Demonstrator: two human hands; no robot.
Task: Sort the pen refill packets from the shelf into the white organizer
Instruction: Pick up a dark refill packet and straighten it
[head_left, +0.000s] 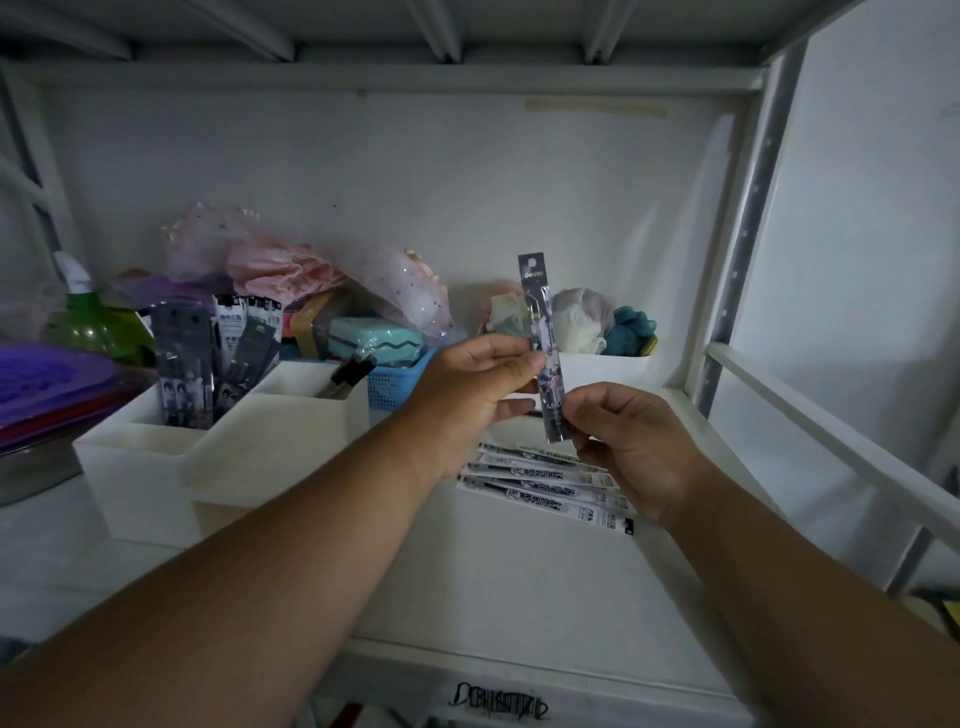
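A dark, narrow pen refill packet (540, 312) stands upright in mid-air above the shelf. My left hand (467, 400) pinches its middle from the left. Fingers of my right hand (628, 447) grip its lower end. Under my hands, several white refill packets (550, 483) lie in a loose pile on the shelf. The white organizer (218, 457) stands to the left with separate compartments. Its left rear compartment holds several dark and white refill packets (208, 364) upright, and another holds a black item (353, 371).
A blue mesh basket (389, 387) with a mint case sits behind the organizer. Pink tulle, a green bottle (93, 322) and purple folders (47, 379) crowd the left. A white bin (602, 369) with sponges stands at the back right. The shelf frame post (737, 260) rises on the right.
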